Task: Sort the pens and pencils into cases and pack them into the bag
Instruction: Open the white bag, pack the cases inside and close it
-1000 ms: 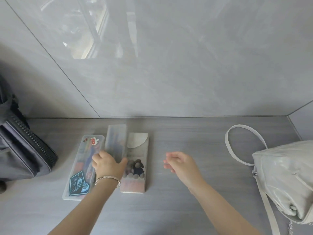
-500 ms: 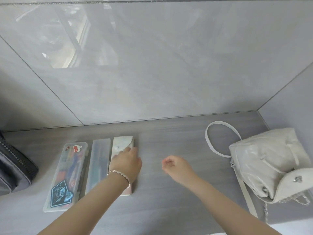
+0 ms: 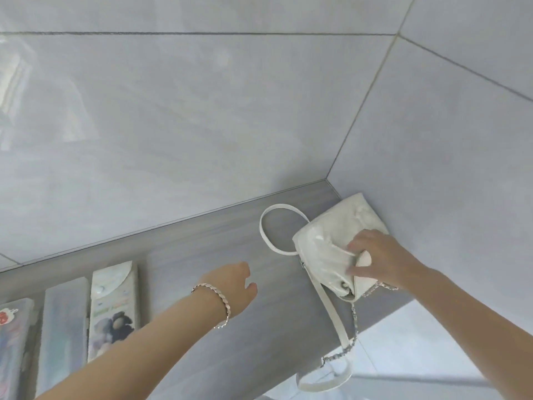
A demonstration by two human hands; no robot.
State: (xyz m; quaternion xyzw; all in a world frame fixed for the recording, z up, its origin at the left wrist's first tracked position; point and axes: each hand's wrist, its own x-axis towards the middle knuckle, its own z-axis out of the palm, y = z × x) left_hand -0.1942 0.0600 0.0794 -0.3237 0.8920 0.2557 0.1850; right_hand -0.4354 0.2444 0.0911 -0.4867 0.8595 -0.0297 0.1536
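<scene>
A white leather bag (image 3: 323, 249) lies on the grey counter in the right corner against the wall. My right hand (image 3: 377, 256) grips its flap near the opening. My left hand (image 3: 235, 287), with a bracelet on the wrist, hovers over the counter between the cases and the bag, fingers loosely curled and holding nothing. Three pencil cases lie side by side at the lower left: a white snap-flap case with a cartoon print (image 3: 114, 307), a frosted translucent case (image 3: 63, 327) and a clear sticker-covered case (image 3: 13, 339) cut off by the frame edge.
The bag's white strap (image 3: 266, 229) loops on the counter, and its chain strap (image 3: 350, 339) hangs over the counter's front edge (image 3: 383, 316). Glossy grey wall tiles close in behind and to the right.
The view swung right. My right hand moved from mid-counter onto the bag and took hold of its flap. My left hand lifted off the white case and moved right.
</scene>
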